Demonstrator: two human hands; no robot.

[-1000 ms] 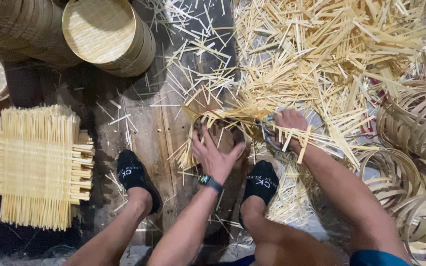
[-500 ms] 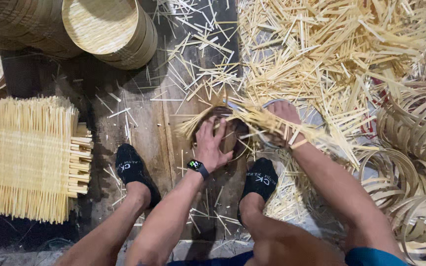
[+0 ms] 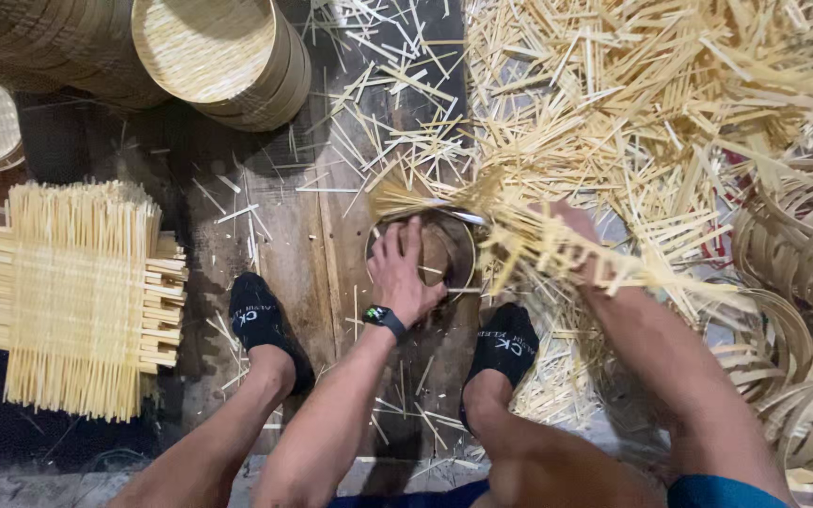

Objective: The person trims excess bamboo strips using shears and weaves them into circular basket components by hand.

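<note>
- On the far left of the floor lies my woven bamboo mat [image 3: 72, 296], flat, its slat ends sticking out on every side; above it lean stacked round bamboo trays [image 3: 214, 56].
- Between my two black-socked feet, my left hand [image 3: 405, 273] presses down on the round woven piece [image 3: 444, 249] that sits on the wooden board [image 3: 303, 254]. The fingers are spread fairly wide and lie flat on it, not curled around anything.
- To do this well, I judge I should keep that palm firm so the piece cannot spin or slide while strips are worked against it.
- Just right of it, my right hand [image 3: 581, 240] is closed around a bundle of bamboo strips [image 3: 557, 249], held low over the edge of the round piece. The bundle blurs, so I cannot tell exactly how tight the fingers are; a loose hold would likely let strips fan out.
- Behind and to the right, a deep heap of loose strips [image 3: 651, 94] covers the floor.
- At the far right, coiled bamboo hoops [image 3: 802, 245] pile together. The floor is dark, worn and littered with offcuts.
</note>
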